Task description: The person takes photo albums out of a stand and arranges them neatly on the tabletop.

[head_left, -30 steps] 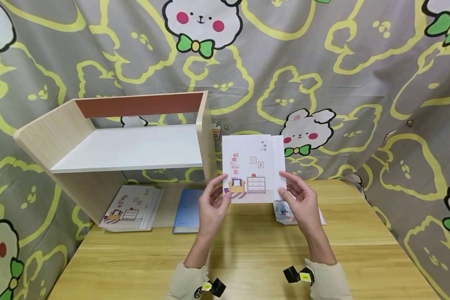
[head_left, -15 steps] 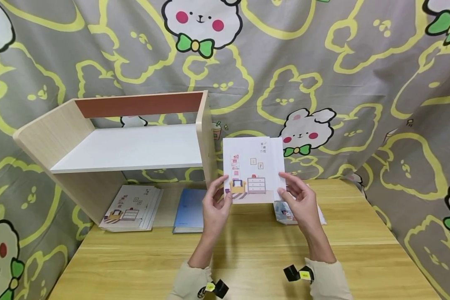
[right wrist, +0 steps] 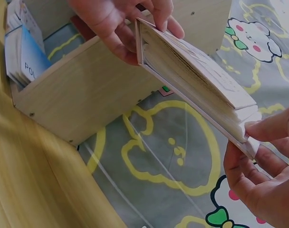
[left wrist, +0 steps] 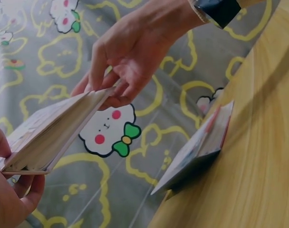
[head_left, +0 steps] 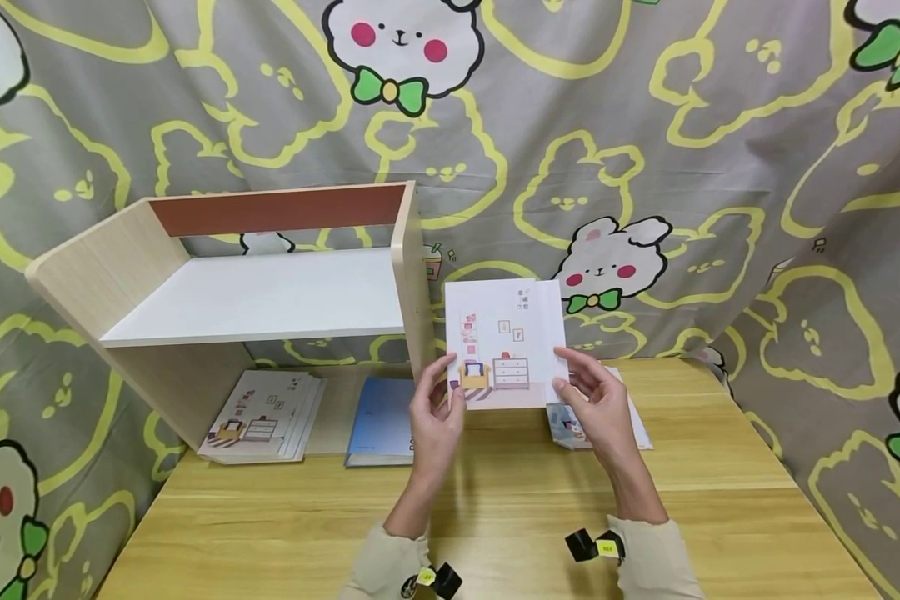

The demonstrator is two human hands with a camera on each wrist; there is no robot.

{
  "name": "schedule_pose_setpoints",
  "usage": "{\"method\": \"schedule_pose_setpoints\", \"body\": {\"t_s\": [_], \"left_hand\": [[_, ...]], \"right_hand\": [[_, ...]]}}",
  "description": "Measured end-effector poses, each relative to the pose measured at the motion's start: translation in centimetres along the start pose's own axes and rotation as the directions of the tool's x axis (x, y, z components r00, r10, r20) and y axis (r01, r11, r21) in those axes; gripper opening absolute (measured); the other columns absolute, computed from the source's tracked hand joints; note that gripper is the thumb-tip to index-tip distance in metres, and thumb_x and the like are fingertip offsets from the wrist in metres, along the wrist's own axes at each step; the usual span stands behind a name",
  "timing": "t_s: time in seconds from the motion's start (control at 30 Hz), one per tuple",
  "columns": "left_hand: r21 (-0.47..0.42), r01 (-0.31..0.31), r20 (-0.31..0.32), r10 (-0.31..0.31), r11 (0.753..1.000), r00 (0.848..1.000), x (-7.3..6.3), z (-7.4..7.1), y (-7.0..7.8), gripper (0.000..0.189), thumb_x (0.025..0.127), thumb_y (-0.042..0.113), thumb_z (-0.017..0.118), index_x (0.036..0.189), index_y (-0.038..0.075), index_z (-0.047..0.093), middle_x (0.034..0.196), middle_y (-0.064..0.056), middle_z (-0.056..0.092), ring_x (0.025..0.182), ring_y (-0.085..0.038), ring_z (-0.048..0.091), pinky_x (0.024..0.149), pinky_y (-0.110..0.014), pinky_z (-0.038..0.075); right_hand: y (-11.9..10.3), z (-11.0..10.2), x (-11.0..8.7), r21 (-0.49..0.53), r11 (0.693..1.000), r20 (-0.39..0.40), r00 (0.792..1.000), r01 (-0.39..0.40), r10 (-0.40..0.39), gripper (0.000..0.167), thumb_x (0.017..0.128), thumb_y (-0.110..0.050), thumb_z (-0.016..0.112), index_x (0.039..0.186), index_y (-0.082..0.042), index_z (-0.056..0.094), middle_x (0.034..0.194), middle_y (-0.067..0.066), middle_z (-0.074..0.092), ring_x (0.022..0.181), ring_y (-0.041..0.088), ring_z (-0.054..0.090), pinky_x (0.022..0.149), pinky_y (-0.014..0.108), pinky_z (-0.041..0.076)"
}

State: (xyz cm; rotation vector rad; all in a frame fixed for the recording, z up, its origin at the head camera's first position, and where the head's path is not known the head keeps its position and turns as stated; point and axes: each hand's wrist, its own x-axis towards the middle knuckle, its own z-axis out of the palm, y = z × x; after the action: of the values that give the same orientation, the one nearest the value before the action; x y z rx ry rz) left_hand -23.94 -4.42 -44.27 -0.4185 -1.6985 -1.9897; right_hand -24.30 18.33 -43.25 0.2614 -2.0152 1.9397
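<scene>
Between both hands, a white photo album (head_left: pixel 495 333) is held up above the table, its cover printed with a yellow armchair and a chest of drawers. My left hand (head_left: pixel 437 421) pinches its left edge, thumb in front. My right hand (head_left: pixel 598 404) grips the right side, where the cover sits offset from a white strip behind it. The right wrist view shows the album's thick page edges (right wrist: pixel 182 71), with the right hand's thumb (right wrist: pixel 268 128) on the pages and its fingers beneath. Behind the right hand, another book (head_left: pixel 570 425) with a bluish picture lies partly hidden on the table.
A wooden shelf unit (head_left: pixel 412 275) with a white shelf board (head_left: pixel 270 292) stands at the left. In its lower level lie several similar white albums (head_left: pixel 258 417) and a blue album (head_left: pixel 378 421). A patterned curtain (head_left: pixel 532 125) hangs behind the wooden table (head_left: pixel 495 500).
The album has come down slightly and its top edge tips a little lower. My left hand has shifted slightly right, while the right hand has moved slightly left.
</scene>
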Motion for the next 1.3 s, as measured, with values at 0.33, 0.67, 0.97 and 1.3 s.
{"method": "schedule_pose_setpoints", "body": {"t_s": [0.33, 0.67, 0.97, 1.3], "left_hand": [[-0.025, 0.06, -0.037, -0.061, 0.998, 0.997, -0.2, 0.3, -0.8, 0.05, 0.093, -0.016, 0.053, 0.137, 0.007, 0.06, 0.142, -0.014, 0.055, 0.117, -0.032, 0.059, 0.091, -0.028, 0.058], [-0.03, 0.079, -0.077, -0.081, 0.996, 0.994, -0.7, 0.7, -1.8, 0.049, 0.093, -0.016, 0.053, 0.136, 0.005, 0.061, 0.143, -0.015, 0.055, 0.122, -0.032, 0.057, 0.094, -0.027, 0.055], [0.013, 0.073, -0.103, -0.072, 0.997, 0.992, -1.0, 1.0, -2.8, 0.046, 0.095, -0.014, 0.053, 0.137, 0.004, 0.059, 0.142, -0.016, 0.053, 0.121, -0.032, 0.057, 0.092, -0.021, 0.054], [0.052, 0.103, -0.124, -0.096, 0.993, 0.988, -1.5, 1.3, -3.2, 0.043, 0.099, -0.009, 0.053, 0.139, 0.006, 0.059, 0.145, -0.014, 0.052, 0.116, -0.029, 0.058, 0.086, -0.017, 0.054]], "right_hand": [[0.5, -0.1, 0.1, 0.007, 1.0, 0.006, 1.0, -0.018, 0.018, 0.044, 0.097, 0.005, 0.065, 0.14, -0.001, 0.06, 0.133, 0.022, 0.062, 0.105, 0.015, 0.066, 0.082, 0.021, 0.058], [1.4, 0.0, 0.2, -0.002, 0.996, 0.002, 0.996, -0.088, 0.088, 0.044, 0.097, 0.004, 0.066, 0.141, -0.001, 0.059, 0.131, 0.021, 0.062, 0.104, 0.014, 0.065, 0.084, 0.02, 0.057], [2.4, 0.1, 0.3, -0.004, 0.995, 0.005, 0.995, -0.104, 0.104, 0.043, 0.096, 0.004, 0.067, 0.139, -0.001, 0.061, 0.127, 0.025, 0.063, 0.103, 0.014, 0.064, 0.085, 0.018, 0.055], [3.1, 0.0, 0.3, -0.008, 0.991, 0.038, 0.991, -0.131, 0.131, 0.042, 0.097, 0.0, 0.067, 0.139, -0.003, 0.061, 0.127, 0.024, 0.064, 0.102, 0.012, 0.065, 0.082, 0.017, 0.055]]}}
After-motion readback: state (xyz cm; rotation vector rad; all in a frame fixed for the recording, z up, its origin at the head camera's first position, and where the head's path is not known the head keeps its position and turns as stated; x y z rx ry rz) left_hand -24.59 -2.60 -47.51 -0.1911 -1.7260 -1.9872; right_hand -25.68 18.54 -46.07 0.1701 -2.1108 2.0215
